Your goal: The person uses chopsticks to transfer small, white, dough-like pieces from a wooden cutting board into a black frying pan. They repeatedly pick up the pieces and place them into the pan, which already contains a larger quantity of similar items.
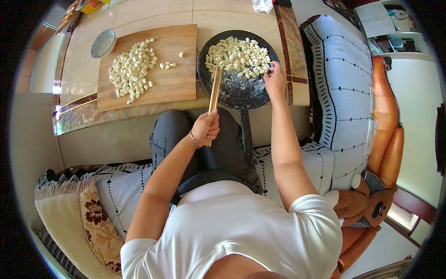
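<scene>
My left hand (206,127) is closed around a bundle of wooden chopsticks (215,91), whose far tips reach the food in a black frying pan (240,101). Many small pale dough pieces (240,54) cover the far half of the pan; its near half shows whitish, floury marks. My right hand (275,79) is at the pan's right rim, its fingers bent near the dough pieces; whether it pinches one or touches the rim I cannot tell. Left of the pan, a heap of small dough cubes (132,69) lies on a wooden cutting board (174,89), with several loose cubes beside it.
A patterned bowl (103,43) stands at the board's far left corner. The pan handle (246,136) extends over the table (156,15) edge towards my lap. Crumpled white tissue (262,5) and packages (87,6) lie at the far side. A covered sofa (345,80) is on the right.
</scene>
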`<control>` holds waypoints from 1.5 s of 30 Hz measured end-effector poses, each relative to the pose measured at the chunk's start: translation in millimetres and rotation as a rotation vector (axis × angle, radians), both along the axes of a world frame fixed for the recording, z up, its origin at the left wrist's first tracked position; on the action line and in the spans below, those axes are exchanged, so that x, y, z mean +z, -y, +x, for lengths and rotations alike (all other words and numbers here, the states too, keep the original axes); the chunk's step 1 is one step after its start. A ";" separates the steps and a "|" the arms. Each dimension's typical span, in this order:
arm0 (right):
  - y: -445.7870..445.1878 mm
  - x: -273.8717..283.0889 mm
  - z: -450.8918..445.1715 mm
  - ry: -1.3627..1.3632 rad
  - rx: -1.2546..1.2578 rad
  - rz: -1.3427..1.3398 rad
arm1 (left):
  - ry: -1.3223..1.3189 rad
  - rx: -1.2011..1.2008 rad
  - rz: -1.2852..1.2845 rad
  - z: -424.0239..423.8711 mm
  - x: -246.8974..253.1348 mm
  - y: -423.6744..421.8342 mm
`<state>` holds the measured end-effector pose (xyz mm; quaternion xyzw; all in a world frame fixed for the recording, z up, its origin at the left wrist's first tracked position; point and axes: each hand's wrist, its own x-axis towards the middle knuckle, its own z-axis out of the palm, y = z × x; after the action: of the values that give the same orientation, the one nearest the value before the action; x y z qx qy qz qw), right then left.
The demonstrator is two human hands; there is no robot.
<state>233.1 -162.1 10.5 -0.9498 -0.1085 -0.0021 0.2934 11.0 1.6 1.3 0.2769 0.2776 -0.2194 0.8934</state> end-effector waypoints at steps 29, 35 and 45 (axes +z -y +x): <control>-64.1 2.8 -31.2 0.141 0.522 -0.193 | 0.069 -0.008 -0.073 -4.2 -6.2 -4.3; -130.2 28.6 -23.6 0.282 0.507 0.110 | 0.121 -0.004 -0.170 -8.2 -13.8 -10.0; -267.4 -0.4 -79.9 -0.295 0.666 -0.338 | 0.125 -0.052 -0.265 -4.7 -13.0 -15.1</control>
<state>153.2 105.3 10.1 -0.8877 -0.3659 0.2475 0.1299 6.3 16.8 -11.8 0.1768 0.1828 -0.2595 0.9316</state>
